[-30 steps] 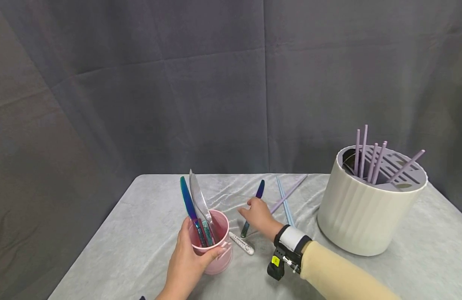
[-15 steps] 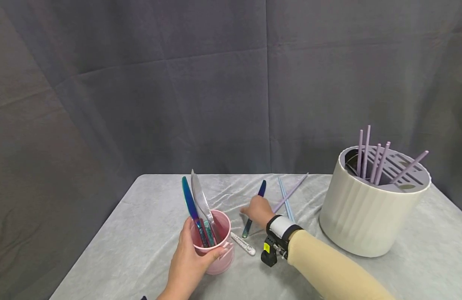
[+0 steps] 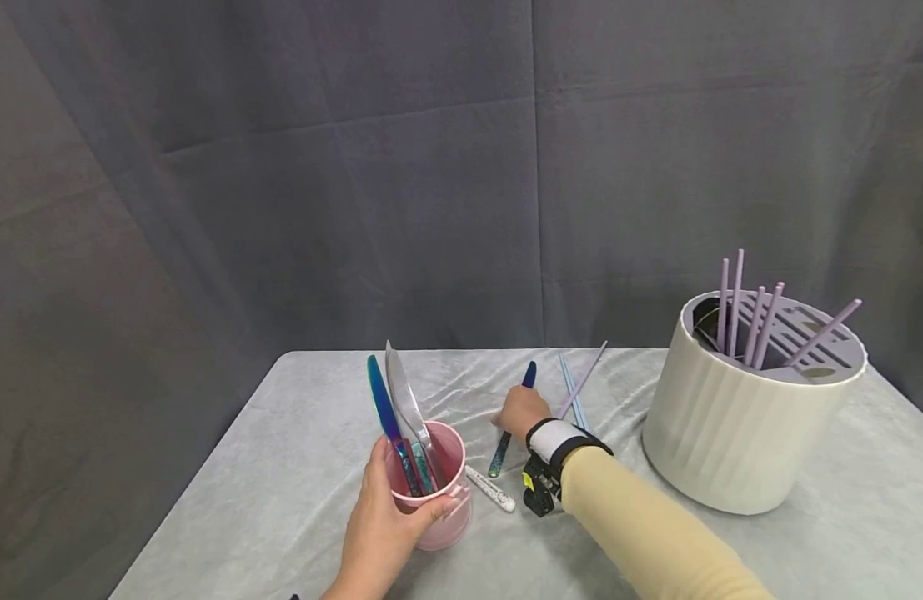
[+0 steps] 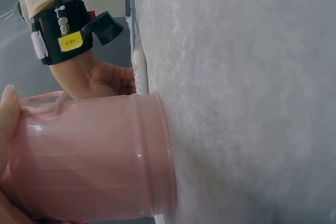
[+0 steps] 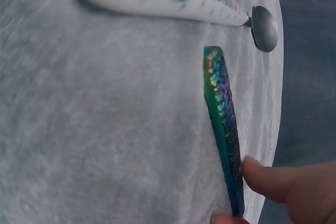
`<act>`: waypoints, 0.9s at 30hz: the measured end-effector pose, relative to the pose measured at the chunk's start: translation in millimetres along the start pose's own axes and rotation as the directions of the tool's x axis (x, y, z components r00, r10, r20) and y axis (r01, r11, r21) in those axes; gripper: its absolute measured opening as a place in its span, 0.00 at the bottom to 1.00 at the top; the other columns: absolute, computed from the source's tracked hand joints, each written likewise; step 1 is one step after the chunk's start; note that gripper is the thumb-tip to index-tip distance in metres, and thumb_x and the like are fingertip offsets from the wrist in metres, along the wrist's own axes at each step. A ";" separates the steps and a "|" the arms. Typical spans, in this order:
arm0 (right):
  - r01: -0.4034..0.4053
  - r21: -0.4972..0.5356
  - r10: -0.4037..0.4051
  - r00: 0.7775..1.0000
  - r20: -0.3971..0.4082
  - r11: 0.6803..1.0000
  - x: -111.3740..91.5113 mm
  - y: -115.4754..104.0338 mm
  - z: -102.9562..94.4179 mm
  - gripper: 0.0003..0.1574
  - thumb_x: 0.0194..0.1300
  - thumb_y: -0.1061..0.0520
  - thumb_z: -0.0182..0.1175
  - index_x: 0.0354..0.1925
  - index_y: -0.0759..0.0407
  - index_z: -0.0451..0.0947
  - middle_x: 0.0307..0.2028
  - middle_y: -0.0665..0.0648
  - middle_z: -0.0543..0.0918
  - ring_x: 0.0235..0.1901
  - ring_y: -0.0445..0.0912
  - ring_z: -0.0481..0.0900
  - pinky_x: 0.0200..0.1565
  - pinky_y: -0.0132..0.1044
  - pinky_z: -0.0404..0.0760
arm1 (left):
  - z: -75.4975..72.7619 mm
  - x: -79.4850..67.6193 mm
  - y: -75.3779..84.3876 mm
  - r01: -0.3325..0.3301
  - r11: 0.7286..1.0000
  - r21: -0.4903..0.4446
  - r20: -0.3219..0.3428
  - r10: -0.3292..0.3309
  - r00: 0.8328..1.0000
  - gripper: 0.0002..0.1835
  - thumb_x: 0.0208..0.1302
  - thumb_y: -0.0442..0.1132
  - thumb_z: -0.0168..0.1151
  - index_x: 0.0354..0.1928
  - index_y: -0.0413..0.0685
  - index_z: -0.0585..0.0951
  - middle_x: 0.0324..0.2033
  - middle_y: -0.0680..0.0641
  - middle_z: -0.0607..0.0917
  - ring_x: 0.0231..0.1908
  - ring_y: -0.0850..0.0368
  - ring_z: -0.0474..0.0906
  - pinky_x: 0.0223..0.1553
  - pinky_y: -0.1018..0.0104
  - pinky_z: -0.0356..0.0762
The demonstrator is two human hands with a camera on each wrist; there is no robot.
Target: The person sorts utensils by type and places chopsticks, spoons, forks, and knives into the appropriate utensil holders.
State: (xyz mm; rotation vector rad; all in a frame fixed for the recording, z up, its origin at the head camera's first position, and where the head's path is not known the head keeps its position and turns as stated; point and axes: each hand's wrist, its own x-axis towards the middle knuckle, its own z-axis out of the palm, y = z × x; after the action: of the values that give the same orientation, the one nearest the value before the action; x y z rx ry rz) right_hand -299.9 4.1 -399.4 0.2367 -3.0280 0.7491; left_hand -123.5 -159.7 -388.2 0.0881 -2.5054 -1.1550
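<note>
My left hand [image 3: 380, 521] grips a pink cup [image 3: 448, 525] around its side, thumb near its small handle. Blades stick up from the cup: an iridescent blue knife [image 3: 383, 400] and a wider silver blade [image 3: 403, 392]. Over the middle of the table, my right hand [image 3: 523, 412] is at another dark iridescent knife [image 3: 499, 458]. In the right wrist view, the thumb [image 5: 268, 179] meets one edge of this knife and a fingertip [image 5: 223, 219] lies at the opposite side. Beside the cup lies a spoon with a patterned white handle [image 3: 491, 490].
A large cream utensil holder [image 3: 719, 433] with a slotted grey top stands at the right, several purple chopsticks [image 3: 769, 325] upright in it. Behind my right hand, a loose purple chopstick [image 3: 584, 375] crosses light blue chopsticks [image 3: 569, 379] on the grey cloth. A dark curtain [image 3: 431, 208] hangs behind the table.
My right hand has drawn in around the knife, its thumb and fingers closing on it. The loose purple chopstick has shifted slightly. The left hand keeps its hold on the cup.
</note>
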 end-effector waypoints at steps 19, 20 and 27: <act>-0.053 0.142 0.043 0.996 0.072 0.988 -2.6 3.8 -8.5 0.14 0.58 0.61 0.59 0.18 0.65 0.72 0.15 0.57 0.73 0.09 0.42 0.66 0.14 0.31 0.71 | -0.1 0.4 0.5 0.010 1.000 0.017 0.000 -0.010 1.000 0.60 0.43 0.56 0.78 0.71 0.35 0.54 0.64 0.30 0.68 0.61 0.33 0.68 0.58 0.39 0.67; -0.052 0.142 0.043 0.997 0.067 0.989 -2.6 3.7 -8.7 0.15 0.58 0.61 0.59 0.18 0.65 0.72 0.15 0.57 0.73 0.08 0.42 0.66 0.13 0.31 0.70 | 0.0 0.4 0.5 0.009 1.000 0.015 0.000 -0.009 1.000 0.60 0.43 0.56 0.78 0.71 0.35 0.54 0.64 0.30 0.68 0.61 0.34 0.68 0.58 0.39 0.67; -0.070 0.161 0.054 0.993 0.101 0.985 0.0 10.1 -11.0 0.14 0.61 0.62 0.56 0.19 0.64 0.70 0.15 0.59 0.75 0.07 0.43 0.70 0.13 0.32 0.73 | 0.7 -1.1 1.4 0.016 1.000 0.015 0.007 -0.016 1.000 0.60 0.44 0.56 0.78 0.71 0.35 0.53 0.64 0.31 0.68 0.61 0.34 0.68 0.58 0.39 0.67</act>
State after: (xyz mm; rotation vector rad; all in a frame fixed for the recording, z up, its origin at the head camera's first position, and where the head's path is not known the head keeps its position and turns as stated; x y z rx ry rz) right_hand -301.6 18.0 -394.3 0.1868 -3.0780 1.0231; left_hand -122.5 -158.0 -387.9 0.1087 -2.5238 -1.1455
